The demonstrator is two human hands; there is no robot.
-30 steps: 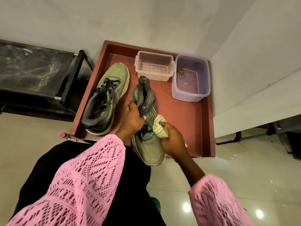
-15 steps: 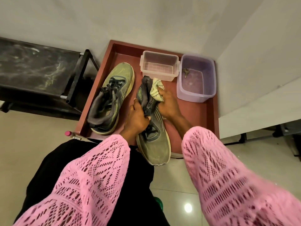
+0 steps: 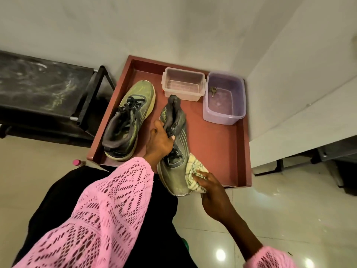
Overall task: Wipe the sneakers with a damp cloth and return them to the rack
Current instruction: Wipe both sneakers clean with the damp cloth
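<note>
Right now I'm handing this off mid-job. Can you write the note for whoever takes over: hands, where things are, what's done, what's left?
Left hand: gripping the held sneaker at its collar, heel pointing away, toe toward the person and past the tray's near edge.
Right hand: pressing the cloth against that sneaker's toe side.
Other sneaker: lying in the red tray, left side, untouched by either hand.
Clear tub and purple tub sit at the tray's far end.
Black rack: left of the tray.
Done: wiping of the held sneaker is underway.
Left: finish it, wipe the other if needed, put both on the rack.
</note>
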